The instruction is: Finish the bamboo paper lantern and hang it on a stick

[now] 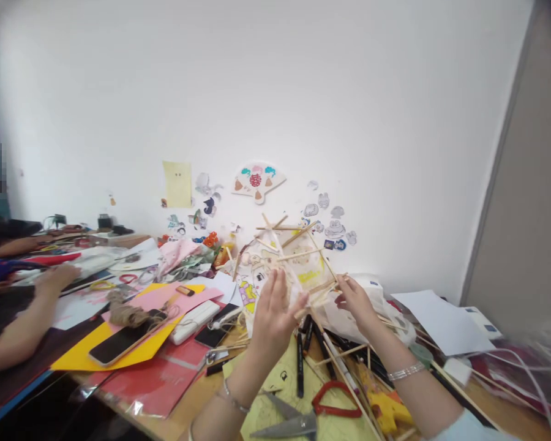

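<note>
A frame of thin wooden sticks (299, 251) with drawn-on paper panels stands over the middle of the table, against the wall. My left hand (275, 306) is raised flat at its near side, fingers stretched and thumb apart. On the right, my right hand (354, 300) has its thumb and fingers pinched at a stick near the frame's right corner. Below the hands lie black markers (300, 365), red-handled scissors (337, 399), grey metal blades (294, 422) and a yellow glue gun (390, 411) on yellow paper (266, 392).
At the left, another person's arm (32, 318) rests over papers. Nearby are a phone (119, 346) on yellow card, a twine bundle (126, 311), a white box (195, 321) and a red sheet (151, 380). White paper (443, 321) and a cable (528, 367) lie right.
</note>
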{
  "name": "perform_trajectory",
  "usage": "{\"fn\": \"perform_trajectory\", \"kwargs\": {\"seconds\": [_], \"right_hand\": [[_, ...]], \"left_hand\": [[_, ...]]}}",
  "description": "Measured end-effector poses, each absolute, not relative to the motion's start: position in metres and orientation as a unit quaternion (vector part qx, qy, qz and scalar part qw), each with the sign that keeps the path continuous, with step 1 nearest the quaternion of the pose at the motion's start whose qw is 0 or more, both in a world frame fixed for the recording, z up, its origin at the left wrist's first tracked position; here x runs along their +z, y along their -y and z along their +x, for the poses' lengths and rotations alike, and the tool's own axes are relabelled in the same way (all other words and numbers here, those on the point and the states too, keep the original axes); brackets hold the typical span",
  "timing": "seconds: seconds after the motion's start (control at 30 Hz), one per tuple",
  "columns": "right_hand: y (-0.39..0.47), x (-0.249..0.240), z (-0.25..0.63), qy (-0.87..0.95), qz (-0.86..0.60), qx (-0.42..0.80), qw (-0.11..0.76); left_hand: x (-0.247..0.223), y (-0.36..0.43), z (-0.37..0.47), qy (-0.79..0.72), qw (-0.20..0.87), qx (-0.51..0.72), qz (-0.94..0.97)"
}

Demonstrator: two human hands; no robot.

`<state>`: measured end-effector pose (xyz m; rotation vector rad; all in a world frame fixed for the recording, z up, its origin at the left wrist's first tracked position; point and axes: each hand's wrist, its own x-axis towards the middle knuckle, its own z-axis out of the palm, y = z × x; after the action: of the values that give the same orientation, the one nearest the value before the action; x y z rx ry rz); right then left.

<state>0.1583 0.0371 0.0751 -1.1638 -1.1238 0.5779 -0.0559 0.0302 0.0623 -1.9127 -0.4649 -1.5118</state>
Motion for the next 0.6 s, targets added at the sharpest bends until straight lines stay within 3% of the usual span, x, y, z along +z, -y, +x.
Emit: {"fn": "perform_trajectory", "kwargs": {"seconds": [0.3, 0.6], "right_hand": [[-0.05, 0.04, 0.172, 0.405, -0.446, 0.34, 0.722], [-0.041, 0.034, 0.175, 0.424, -0.452, 0.235, 0.749]], "left_hand": [[0.036, -0.016, -0.03, 0.133, 0.368, -0.539, -0.746], [0.018, 0.006, -0.02, 0.134, 0.376, -0.443, -0.803]]}}
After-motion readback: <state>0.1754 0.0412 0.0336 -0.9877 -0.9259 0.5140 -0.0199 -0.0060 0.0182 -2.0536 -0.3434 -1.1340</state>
